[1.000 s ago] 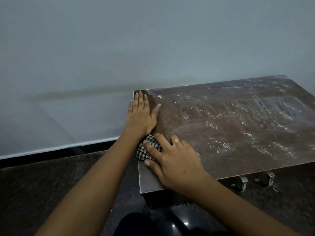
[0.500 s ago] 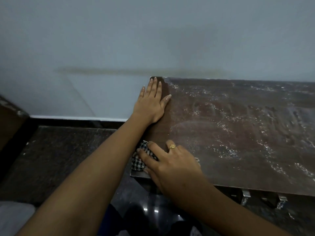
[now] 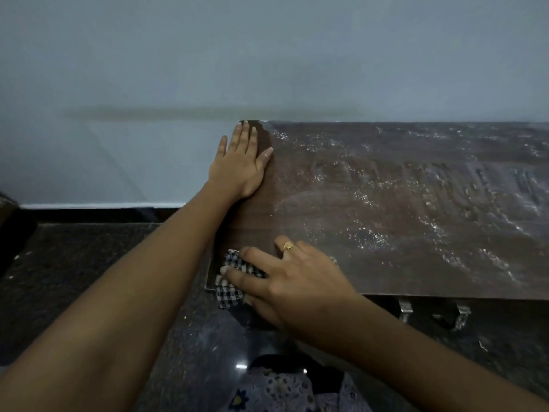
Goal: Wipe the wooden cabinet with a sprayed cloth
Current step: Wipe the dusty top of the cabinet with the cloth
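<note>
The wooden cabinet (image 3: 401,209) has a dark brown top streaked with wet, glistening droplets; a strip along its left edge looks wiped and dull. My left hand (image 3: 240,165) lies flat, fingers together, on the far left corner of the top. My right hand (image 3: 291,281) presses a black-and-white checked cloth (image 3: 234,278) onto the near left corner; the cloth hangs slightly over the edge and most of it is hidden under my fingers. A gold ring sits on that hand.
A pale wall (image 3: 267,55) rises directly behind the cabinet. Dark speckled stone floor (image 3: 89,263) spreads to the left and below. Metal handles (image 3: 430,313) stick out under the cabinet's front edge. A dark object (image 3: 12,227) stands at the far left.
The view has shifted so the cabinet sits further right. My right hand with the cloth has slid toward the near left corner edge. My left hand stays flat on the far corner.
</note>
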Demonstrator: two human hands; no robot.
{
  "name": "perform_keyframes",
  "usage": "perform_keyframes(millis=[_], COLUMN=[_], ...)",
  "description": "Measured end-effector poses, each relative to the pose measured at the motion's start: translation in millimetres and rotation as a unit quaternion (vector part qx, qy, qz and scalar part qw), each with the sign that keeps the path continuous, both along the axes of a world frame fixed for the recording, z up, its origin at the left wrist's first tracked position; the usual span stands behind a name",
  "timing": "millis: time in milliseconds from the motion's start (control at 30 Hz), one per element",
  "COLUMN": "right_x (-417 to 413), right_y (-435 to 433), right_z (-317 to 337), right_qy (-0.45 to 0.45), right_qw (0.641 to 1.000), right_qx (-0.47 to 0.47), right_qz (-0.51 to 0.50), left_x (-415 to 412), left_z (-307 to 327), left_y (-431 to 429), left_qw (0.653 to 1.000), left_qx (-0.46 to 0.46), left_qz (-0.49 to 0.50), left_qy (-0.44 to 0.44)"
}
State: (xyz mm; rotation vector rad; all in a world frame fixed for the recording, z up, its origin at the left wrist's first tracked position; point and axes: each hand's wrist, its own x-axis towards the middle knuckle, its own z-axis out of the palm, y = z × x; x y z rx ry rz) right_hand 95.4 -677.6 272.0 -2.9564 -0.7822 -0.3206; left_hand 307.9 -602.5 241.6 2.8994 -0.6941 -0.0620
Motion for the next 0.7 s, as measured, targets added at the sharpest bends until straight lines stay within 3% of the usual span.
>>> perform_keyframes(millis=[200, 467, 700], right_x=[-3, 48, 117], right_y=[-11, -26, -38], right_z=[0, 2, 11], right_qy=[0.005, -0.011, 0.045], right_qw=[0.999, 0.991, 0.987], right_qx=[0.012, 0.004, -0.015], right_qz=[-0.043, -0.131, -0.155], left_x=[-15, -26, -28], left_z=[1, 7, 10], left_y=[2, 7, 3], left_qw=[0.995, 0.951, 0.950], left_qx=[-0.095, -0.293, -0.283], left_qz=[-0.007, 0.031, 0.039], left_qy=[-0.003, 0.095, 0.123])
